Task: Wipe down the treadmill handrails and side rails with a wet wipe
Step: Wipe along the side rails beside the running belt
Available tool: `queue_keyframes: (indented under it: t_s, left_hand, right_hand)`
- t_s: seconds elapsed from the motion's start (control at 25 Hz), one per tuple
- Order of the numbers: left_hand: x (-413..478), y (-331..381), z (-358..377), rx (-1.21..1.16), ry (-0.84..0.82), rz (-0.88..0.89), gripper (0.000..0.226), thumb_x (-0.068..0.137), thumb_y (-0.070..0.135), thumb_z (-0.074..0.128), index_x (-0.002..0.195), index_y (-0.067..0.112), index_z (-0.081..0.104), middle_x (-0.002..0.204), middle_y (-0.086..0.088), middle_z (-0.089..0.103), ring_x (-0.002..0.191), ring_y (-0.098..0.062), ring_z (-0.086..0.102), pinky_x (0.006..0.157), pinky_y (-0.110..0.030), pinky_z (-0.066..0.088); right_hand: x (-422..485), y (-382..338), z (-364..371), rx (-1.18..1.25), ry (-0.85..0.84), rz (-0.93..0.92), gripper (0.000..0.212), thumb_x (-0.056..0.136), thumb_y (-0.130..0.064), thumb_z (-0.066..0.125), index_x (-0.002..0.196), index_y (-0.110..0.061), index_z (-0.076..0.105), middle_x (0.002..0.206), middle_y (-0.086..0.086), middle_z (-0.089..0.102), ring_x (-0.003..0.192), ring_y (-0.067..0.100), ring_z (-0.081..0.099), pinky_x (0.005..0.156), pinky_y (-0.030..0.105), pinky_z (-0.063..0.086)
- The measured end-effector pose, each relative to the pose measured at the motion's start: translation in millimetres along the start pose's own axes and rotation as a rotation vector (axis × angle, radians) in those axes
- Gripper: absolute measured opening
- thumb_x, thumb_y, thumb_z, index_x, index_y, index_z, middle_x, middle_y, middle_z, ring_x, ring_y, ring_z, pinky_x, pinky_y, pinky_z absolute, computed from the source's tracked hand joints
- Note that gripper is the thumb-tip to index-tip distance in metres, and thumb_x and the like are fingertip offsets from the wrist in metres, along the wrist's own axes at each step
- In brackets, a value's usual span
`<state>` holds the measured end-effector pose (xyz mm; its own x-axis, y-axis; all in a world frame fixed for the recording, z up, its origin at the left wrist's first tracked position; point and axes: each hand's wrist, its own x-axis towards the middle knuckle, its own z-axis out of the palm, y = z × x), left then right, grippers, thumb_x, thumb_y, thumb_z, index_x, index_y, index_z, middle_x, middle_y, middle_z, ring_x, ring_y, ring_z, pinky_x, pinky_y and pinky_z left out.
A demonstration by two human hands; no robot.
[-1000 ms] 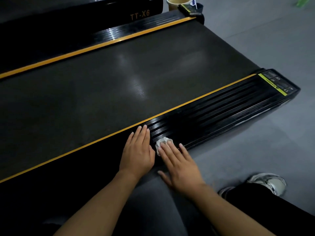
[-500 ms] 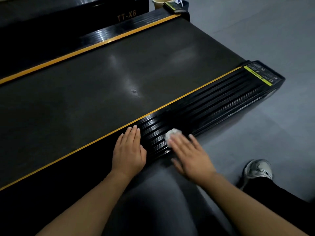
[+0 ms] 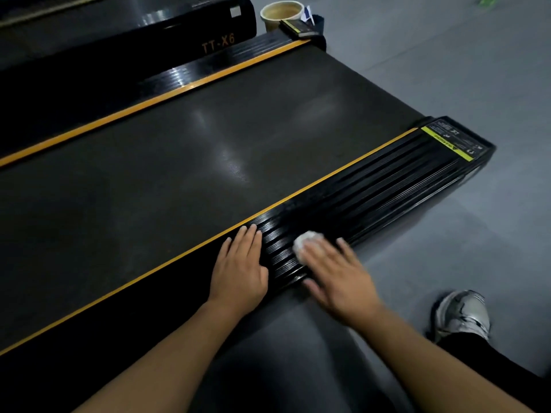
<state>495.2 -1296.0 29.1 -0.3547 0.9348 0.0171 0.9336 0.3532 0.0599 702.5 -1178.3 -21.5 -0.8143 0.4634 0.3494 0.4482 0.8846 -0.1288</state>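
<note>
The near side rail (image 3: pixel 372 186) of the treadmill is black and ribbed, with an orange stripe along the belt edge. A crumpled white wet wipe (image 3: pixel 304 240) lies on it, pressed under the fingers of my right hand (image 3: pixel 337 275), which is blurred by motion. My left hand (image 3: pixel 240 263) lies flat on the same rail just left of the wipe, fingers together and holding nothing. The far side rail (image 3: pixel 190 76) runs along the other edge of the dark belt (image 3: pixel 179 162). No handrails are in view.
A yellow warning label (image 3: pixel 450 143) marks the rail's right end. A second treadmill marked TT-X6 (image 3: pixel 217 44) lies beyond, with a beige pot (image 3: pixel 281 13) near its end. Grey floor (image 3: pixel 447 70) surrounds the deck. My white sneaker (image 3: pixel 460 315) rests at lower right.
My right hand has slid the wipe to the right along the near rail, away from my left hand, which has stayed flat in place on the rail.
</note>
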Motion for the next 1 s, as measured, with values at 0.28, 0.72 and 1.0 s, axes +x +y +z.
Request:
queue_keyframes:
  t_s: [0.28,0.72,1.0]
  left_hand:
    - [35.6,36.5,7.1,-0.026,-0.010,-0.054,0.071,0.087,0.033,0.030,0.150,0.005,0.048,0.160,-0.012,0.042,0.151,-0.027,0.037,0.120,-0.051,0.035]
    - [51.3,67.4,18.2,-0.045,0.002,-0.216,0.071,0.086,0.030,0.035,0.151,0.003,0.047,0.161,-0.014,0.040,0.153,-0.031,0.031,0.119,-0.058,0.034]
    - [52.2,71.0,12.9,-0.030,0.040,-0.237,0.069,0.085,0.030,0.038,0.148,0.005,0.051,0.159,-0.011,0.044,0.151,-0.028,0.036,0.120,-0.055,0.034]
  right_hand:
    - [20.3,17.9,3.5,0.052,-0.001,0.166,0.069,0.101,-0.055,0.041,0.154,-0.010,0.045,0.161,0.012,0.042,0.152,0.033,0.033,0.121,0.054,0.028]
    - [45.9,55.1,1.6,0.078,-0.016,0.118,0.063,0.102,-0.046,0.043,0.148,-0.006,0.052,0.158,0.013,0.045,0.149,0.033,0.039,0.120,0.048,0.029]
    - [64.7,136.6,-17.8,0.015,-0.120,0.103,0.064,0.106,-0.050,0.030,0.150,-0.008,0.050,0.161,0.010,0.040,0.150,0.030,0.036,0.120,0.052,0.030]
